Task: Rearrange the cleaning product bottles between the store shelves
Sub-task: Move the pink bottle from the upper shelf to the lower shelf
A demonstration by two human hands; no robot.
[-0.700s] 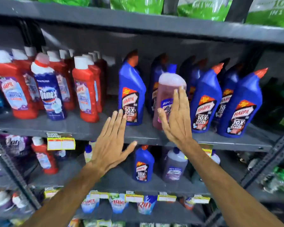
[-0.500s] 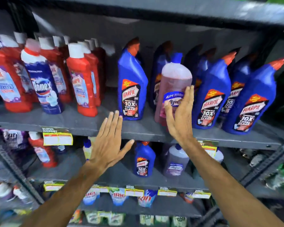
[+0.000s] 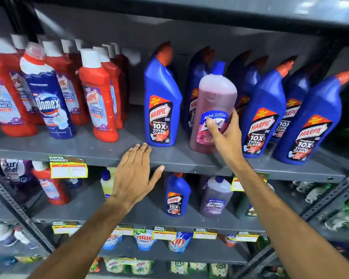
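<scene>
A clear bottle of pink liquid (image 3: pixel 217 97) with a blue cap stands tilted among blue Harpic bottles (image 3: pixel 162 101) on the upper grey shelf (image 3: pixel 101 150). My right hand (image 3: pixel 224 135) grips its lower half, thumb on the blue label. My left hand (image 3: pixel 134 174) hovers flat and spread at the shelf's front edge, just below the nearest blue Harpic bottle, holding nothing. More blue Harpic bottles (image 3: pixel 312 119) stand to the right of the pink one.
Red Harpic bottles (image 3: pixel 98 97) and a blue Domex bottle (image 3: pixel 48 99) fill the upper shelf's left side. On the shelf below stand a small blue Harpic bottle (image 3: pixel 176 195) and a purple bottle (image 3: pixel 216 198). Detergent pouches (image 3: pixel 144 240) hang lower down. Yellow price tags (image 3: pixel 69 168) line the edges.
My right hand went from lying flat against the pink bottle to closing around it, and the bottle now tilts. My left hand moved up slightly toward the shelf edge.
</scene>
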